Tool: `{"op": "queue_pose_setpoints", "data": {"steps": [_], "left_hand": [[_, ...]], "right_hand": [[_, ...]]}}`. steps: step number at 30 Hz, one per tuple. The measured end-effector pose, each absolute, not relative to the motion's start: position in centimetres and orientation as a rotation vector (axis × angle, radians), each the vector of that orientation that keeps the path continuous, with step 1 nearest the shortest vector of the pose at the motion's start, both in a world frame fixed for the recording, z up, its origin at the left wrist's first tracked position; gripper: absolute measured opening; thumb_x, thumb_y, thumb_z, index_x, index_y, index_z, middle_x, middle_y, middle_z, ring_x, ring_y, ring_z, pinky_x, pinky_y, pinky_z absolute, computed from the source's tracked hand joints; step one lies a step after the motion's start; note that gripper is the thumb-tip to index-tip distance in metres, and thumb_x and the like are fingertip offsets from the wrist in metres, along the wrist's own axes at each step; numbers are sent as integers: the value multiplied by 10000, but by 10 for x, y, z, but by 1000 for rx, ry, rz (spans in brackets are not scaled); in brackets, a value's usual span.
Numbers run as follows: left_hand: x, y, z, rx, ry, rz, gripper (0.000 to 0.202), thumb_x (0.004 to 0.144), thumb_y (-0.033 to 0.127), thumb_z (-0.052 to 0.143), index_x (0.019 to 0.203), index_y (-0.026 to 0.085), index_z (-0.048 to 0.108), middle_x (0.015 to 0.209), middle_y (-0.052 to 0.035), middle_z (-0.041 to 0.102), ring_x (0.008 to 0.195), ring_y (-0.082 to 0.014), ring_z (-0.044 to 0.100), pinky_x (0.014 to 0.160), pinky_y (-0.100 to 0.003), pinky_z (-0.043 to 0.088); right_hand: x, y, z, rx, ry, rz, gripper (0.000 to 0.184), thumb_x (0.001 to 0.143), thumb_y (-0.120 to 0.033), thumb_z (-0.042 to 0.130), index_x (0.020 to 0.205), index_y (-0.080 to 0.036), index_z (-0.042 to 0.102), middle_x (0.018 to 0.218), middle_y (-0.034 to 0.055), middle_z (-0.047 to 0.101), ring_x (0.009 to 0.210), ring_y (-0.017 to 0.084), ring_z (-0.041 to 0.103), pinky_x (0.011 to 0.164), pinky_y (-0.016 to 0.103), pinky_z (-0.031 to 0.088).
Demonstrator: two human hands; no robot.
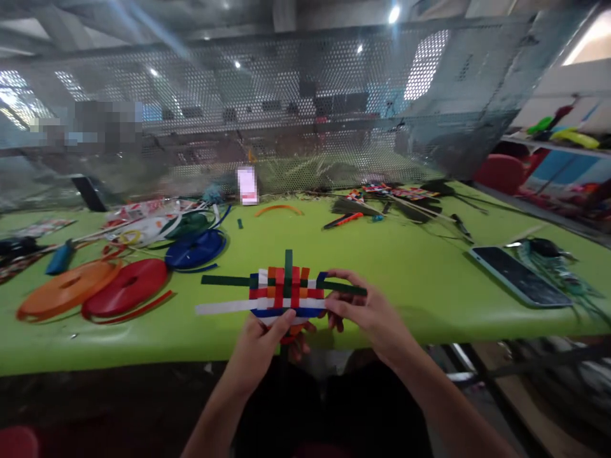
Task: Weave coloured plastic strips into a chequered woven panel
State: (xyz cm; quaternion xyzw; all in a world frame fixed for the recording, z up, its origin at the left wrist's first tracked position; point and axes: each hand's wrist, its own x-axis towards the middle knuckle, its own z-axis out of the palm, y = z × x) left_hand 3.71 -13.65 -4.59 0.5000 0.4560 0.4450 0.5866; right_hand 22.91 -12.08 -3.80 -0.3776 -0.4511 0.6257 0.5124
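Note:
A small woven piece of coloured strips is held up at the table's front edge. Red, orange, white, blue and green bands cross in it, and loose green and white ends stick out at the left, the top and the right. My left hand grips its lower edge, thumb on the front, the other fingers behind and partly hidden. At its right side my right hand pinches the strip ends between thumb and fingers, beside the green end. Exactly which strip it holds I cannot tell.
On the green table, left, lie coiled rolls of orange, red and blue strip. A utility knife lies beyond the piece. Right are a phone and tangled cords. A perforated metal screen stands behind.

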Motion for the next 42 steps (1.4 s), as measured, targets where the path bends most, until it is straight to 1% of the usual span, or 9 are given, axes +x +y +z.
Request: {"op": "queue_pose_setpoints", "data": {"steps": [3, 7, 10, 12, 16, 18, 24, 34, 42], "left_hand": [[43, -140, -44, 1152, 1034, 1072, 399, 839, 486, 712, 847, 87, 714, 793, -127, 769, 491, -150, 654, 415, -219, 500], [48, -135, -47, 1149, 1056, 1175, 365, 837, 461, 722, 820, 98, 686, 777, -116, 763, 462, -119, 619, 387, -195, 459], [51, -127, -53, 1155, 1071, 1238, 352, 836, 451, 721, 827, 100, 695, 711, -90, 746, 472, -120, 619, 407, -195, 463], [52, -123, -56, 1166, 1069, 1237, 335, 822, 436, 731, 772, 106, 699, 618, -55, 707, 460, -122, 612, 410, -195, 457], [53, -118, -58, 1201, 1061, 1212, 287, 736, 375, 809, 677, 111, 712, 556, -26, 669, 449, -110, 596, 418, -189, 439], [53, -117, -58, 1198, 1059, 1220, 288, 706, 377, 826, 663, 116, 712, 559, -19, 665, 443, -100, 580, 420, -188, 432], [55, -113, -64, 1167, 1038, 1280, 313, 683, 414, 834, 721, 125, 719, 602, -25, 683, 456, -98, 572, 434, -197, 438], [54, -115, -68, 1240, 950, 1307, 284, 689, 371, 846, 741, 123, 719, 588, -8, 667, 445, -78, 541, 444, -188, 446], [51, -114, -69, 1245, 922, 1243, 270, 720, 367, 833, 788, 129, 726, 605, -9, 677, 450, -77, 552, 447, -187, 460]], "right_hand": [[229, -129, -42, -885, -1011, 1444, 506, 752, -339, 808, 1172, -169, 584, 647, -29, 662, 520, 115, 605, 508, 234, 471], [225, -129, -55, -816, -939, 1406, 484, 734, -356, 823, 1122, -193, 585, 726, -16, 680, 561, 119, 619, 505, 232, 473], [219, -123, -65, -814, -958, 1381, 433, 688, -332, 850, 1024, -195, 613, 740, -12, 675, 619, 128, 622, 565, 250, 501], [214, -117, -71, -870, -1049, 1332, 361, 687, -363, 846, 931, -177, 656, 702, -4, 665, 617, 131, 600, 579, 260, 491], [207, -107, -78, -916, -1171, 1264, 317, 713, -437, 809, 682, -162, 655, 609, 2, 615, 538, 117, 511, 514, 259, 408], [206, -105, -80, -905, -1175, 1258, 346, 721, -459, 795, 634, -170, 624, 564, -13, 573, 508, 109, 472, 498, 259, 374], [205, -103, -81, -879, -1194, 1230, 372, 720, -502, 778, 640, -186, 599, 546, -34, 527, 498, 99, 427, 504, 257, 339], [212, -102, -87, -824, -1288, 1286, 376, 741, -532, 758, 708, -183, 620, 618, -10, 595, 566, 118, 510, 565, 263, 398], [214, -106, -84, -808, -1363, 1225, 380, 820, -535, 702, 686, -198, 585, 616, -13, 571, 567, 117, 494, 586, 275, 417]]}}
